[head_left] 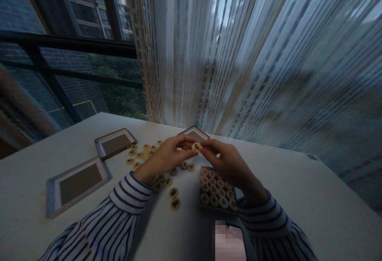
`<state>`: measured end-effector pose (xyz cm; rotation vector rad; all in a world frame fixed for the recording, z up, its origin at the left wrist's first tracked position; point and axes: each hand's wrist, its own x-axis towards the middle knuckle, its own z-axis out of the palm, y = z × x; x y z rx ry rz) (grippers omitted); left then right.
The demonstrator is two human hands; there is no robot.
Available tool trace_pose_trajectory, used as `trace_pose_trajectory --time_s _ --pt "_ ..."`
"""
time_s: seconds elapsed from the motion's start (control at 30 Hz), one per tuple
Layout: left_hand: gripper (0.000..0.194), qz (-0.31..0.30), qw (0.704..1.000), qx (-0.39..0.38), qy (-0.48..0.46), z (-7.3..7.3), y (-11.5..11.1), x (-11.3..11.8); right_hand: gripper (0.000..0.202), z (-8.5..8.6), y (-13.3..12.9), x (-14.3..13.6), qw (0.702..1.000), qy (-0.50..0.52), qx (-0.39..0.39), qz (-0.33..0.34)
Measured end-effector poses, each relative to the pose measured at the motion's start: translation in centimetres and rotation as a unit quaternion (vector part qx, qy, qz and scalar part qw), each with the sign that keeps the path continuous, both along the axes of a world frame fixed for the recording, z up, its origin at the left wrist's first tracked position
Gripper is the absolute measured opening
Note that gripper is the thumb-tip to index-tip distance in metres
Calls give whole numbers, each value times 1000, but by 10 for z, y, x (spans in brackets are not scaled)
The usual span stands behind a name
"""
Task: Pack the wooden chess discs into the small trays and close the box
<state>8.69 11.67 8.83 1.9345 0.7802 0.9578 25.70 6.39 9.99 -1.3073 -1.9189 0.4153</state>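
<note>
A round, pale yellow piece with a dark character [196, 147] is held up between both hands over the white table. My left hand [168, 155] has its thumb and fingers closed on the piece's left side. From the right, my right hand [225, 159] pinches its other edge. Below my right hand stands a box [200, 203] filled with rows of round pieces bearing red or dark characters; my right hand and forearm hide part of it. Loose pieces [174, 192] lie scattered under and beside my left forearm.
Two shallow open trays or lids [50, 197] [100, 155] lie at the left of the white table [298, 189]. Another [194, 129] lies behind my hands. A phone [243, 239] is near the front edge. A striped string curtain [191, 54] and window frame [68, 44] stand beyond.
</note>
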Motion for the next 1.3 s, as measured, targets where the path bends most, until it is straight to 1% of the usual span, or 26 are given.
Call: trace_pose_trajectory --time_s 0.2,0.4,0.53,0.67,0.8,0.93,1.13,1.3 --pt "32 -13 1000 16 -7 0 -1 0 16 3 -4 3 1000 2 20 1" --pt "38 -22 999 -25 -39 -2 -9 4 15 8 -13 6 998 -43 33 -19" --pt "38 -28 997 -45 -64 -7 -18 6 15 7 -23 7 999 -40 15 -14" --pt "39 -20 995 -71 -69 -15 -26 9 16 2 -31 8 998 -55 -1 -26" --pt "39 -10 994 -76 -77 -23 -33 17 16 -3 -37 14 996 -80 -9 -48" --pt "39 -12 991 -87 -100 -35 -41 26 17 -10 -43 20 993 -96 -25 -58" --pt "40 3 989 -112 -98 -60 -49 29 18 -21 -48 25 990 -134 -20 -36" --pt "41 9 987 -125 -98 -72 -51 25 21 -23 -45 28 985 -168 -32 -2"
